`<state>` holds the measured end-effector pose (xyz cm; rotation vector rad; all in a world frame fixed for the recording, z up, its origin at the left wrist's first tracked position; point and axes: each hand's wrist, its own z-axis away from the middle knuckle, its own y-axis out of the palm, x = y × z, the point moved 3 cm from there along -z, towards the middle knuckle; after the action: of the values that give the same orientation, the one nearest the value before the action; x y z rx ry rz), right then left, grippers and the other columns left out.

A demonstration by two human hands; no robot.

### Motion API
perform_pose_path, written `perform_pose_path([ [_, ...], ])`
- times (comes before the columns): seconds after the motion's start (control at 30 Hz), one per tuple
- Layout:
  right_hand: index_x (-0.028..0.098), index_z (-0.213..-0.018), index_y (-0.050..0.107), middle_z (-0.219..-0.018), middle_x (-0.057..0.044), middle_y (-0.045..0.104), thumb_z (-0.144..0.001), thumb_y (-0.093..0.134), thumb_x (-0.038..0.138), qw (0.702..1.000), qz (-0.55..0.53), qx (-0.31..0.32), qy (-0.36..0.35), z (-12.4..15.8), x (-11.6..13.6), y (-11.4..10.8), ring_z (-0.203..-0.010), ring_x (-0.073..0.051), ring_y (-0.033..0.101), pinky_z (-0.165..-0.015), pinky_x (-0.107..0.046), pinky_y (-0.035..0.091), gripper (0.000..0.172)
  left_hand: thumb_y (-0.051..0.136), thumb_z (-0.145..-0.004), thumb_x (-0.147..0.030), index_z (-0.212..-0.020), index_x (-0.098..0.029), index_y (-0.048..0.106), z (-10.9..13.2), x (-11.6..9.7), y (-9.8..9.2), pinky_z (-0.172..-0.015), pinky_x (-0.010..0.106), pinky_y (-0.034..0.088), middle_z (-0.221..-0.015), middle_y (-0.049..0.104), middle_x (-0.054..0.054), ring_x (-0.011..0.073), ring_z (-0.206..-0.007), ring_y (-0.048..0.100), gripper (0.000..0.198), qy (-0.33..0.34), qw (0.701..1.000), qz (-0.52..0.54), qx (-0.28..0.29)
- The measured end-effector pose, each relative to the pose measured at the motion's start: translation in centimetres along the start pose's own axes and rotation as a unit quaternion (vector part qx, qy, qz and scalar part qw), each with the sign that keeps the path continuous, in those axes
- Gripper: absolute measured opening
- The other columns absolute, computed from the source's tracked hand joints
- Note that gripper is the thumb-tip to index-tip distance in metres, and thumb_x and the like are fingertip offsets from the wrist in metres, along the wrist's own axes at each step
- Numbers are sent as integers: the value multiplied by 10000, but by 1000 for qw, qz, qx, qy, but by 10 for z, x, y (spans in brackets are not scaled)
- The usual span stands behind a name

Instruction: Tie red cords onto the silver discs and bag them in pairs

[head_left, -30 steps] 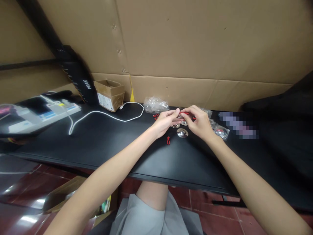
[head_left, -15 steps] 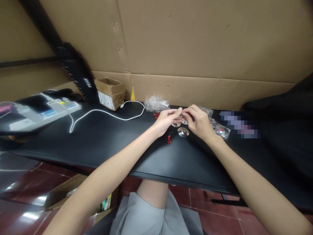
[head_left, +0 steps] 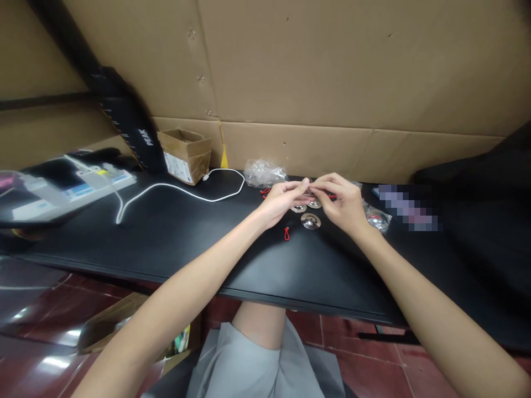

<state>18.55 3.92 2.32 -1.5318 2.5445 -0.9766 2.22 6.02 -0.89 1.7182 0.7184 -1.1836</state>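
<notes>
Brown cardboard panels [head_left: 290, 72] stand behind a black worktop [head_left: 199, 237], with a red tiled floor [head_left: 360, 365] below. Reference landmark: the front disc [head_left: 311, 221], a shiny domed metal piece lying on the worktop. Left hand [head_left: 279, 205]: behind and to the left of the front disc, fingers held nearly straight, thumb laid towards them. Right hand [head_left: 342, 203]: behind and to the right of the front disc, fingers bent, thumb and fingertips brought together close to the left fingertips. Whether anything small is gripped where the two meet cannot be told, since the fingers hide it. Just behind the front disc lie a second disc [head_left: 298, 209], to its left, and a third disc [head_left: 316, 204], both partly covered by the hands. One red cord loop [head_left: 286, 234] rests left of the front disc and slightly nearer the person. More red cord [head_left: 265, 192] shows farther left and behind it, near crumpled clear wrapping [head_left: 265, 173]. Right of the front disc, beyond the right hand, lies a clear packet [head_left: 378, 220] with a touch of red inside. Far left of and behind the front disc are an open carton [head_left: 185, 156] and a white cable [head_left: 178, 186].
</notes>
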Motion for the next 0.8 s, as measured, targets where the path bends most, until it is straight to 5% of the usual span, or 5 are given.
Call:
perform_pose_path([
  [0.23,275,-1171,758,-1018,-26,801,-946,691,190,999,-27,-1,38,2,-1,-2,-873,-228,766,-827,-395,612,249,754,-900,-536,-1071,-126,761,-3,6,-5,-936,347,562,-1024,772,120,178,-930,733,444,20,998,-53,20],
  [0.4,265,-1091,745,-979,-19,802,-953,686,209,998,-31,28,49,3,0,1,-877,-228,777,-797,-376,615,161,767,-871,-568,-1041,-119,766,-4,7,-11,-857,322,571,-951,761,109,167,-862,726,480,45,992,-118,25],
  [0.53,244,-1095,731,-928,-32,807,-907,759,280,989,-83,-25,119,4,-4,3,-841,-239,789,-777,-380,638,194,714,-925,-556,-1016,-115,745,-5,4,-9,-882,319,581,-993,763,117,168,-888,732,452,33,996,-75,31],
  [0.67,231,-1090,730,-927,-47,817,-862,813,325,981,-91,-54,161,5,-7,3,-862,-262,797,-801,-405,644,261,658,-999,-387,-978,-100,721,-5,-1,-4,-868,321,589,-969,766,117,167,-864,734,294,40,998,-52,22],
  [0.8,231,-1106,743,-960,-62,823,-850,825,319,981,-88,-46,165,6,-6,5,-932,-292,799,-848,-441,640,283,738,-914,-165,-985,-102,732,-4,1,-6,-829,290,582,-934,773,94,150,-829,726,95,54,995,-75,-39],
])
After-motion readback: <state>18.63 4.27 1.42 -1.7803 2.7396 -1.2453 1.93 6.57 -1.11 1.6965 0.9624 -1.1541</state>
